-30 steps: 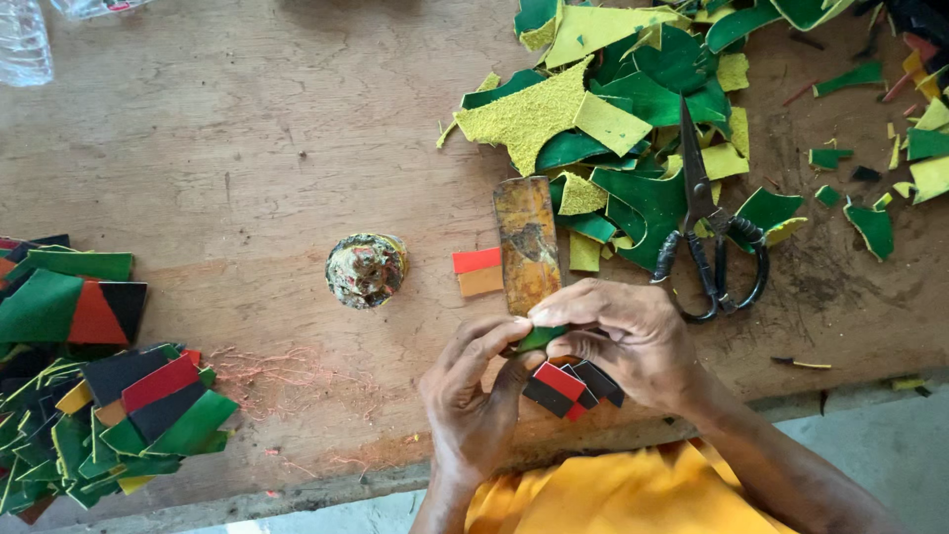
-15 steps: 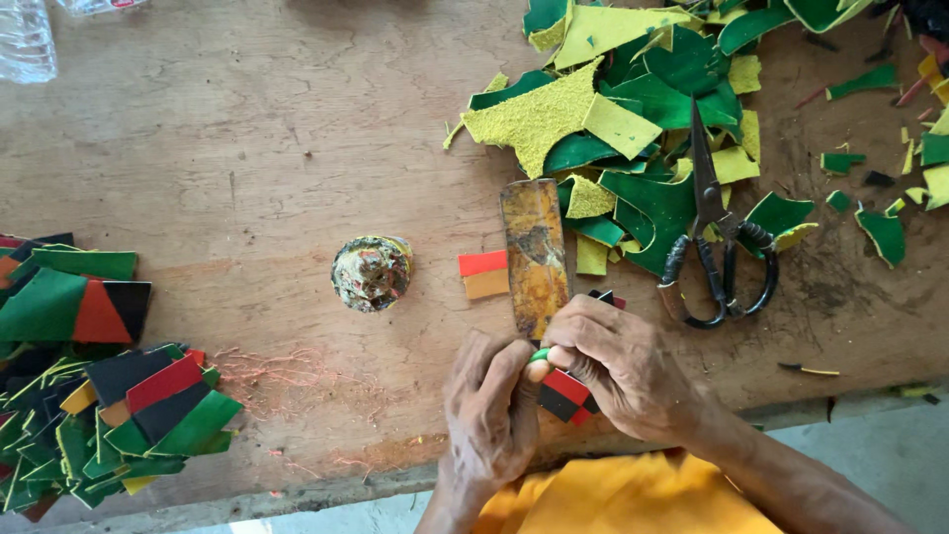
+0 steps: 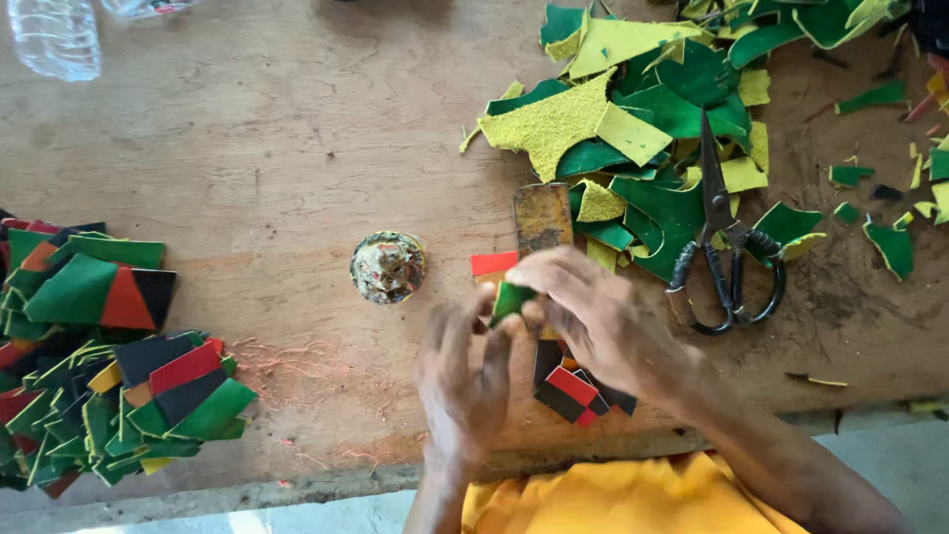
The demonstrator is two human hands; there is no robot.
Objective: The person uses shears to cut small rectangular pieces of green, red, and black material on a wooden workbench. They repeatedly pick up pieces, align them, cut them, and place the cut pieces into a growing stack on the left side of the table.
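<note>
Both my hands meet near the front edge of a worn wooden table (image 3: 257,148). My left hand (image 3: 465,371) and my right hand (image 3: 588,316) pinch a small green piece (image 3: 511,298) between their fingertips. Under my right hand lies a small stack of red and black pieces (image 3: 573,393). A red and orange piece (image 3: 491,265) lies flat just above the hands, next to a worn rectangular block (image 3: 543,215).
Black-handled scissors (image 3: 722,247) lie right of my hands on a heap of green and yellow scraps (image 3: 643,109). A small round lumpy pot (image 3: 388,266) stands left of the hands. Stacks of assembled coloured pieces (image 3: 99,366) fill the left edge. A clear plastic bottle (image 3: 61,35) lies at top left.
My hands have shifted slightly while working the small green piece, which now shows more plainly between the fingertips. The red and black stack stays under my right hand.
</note>
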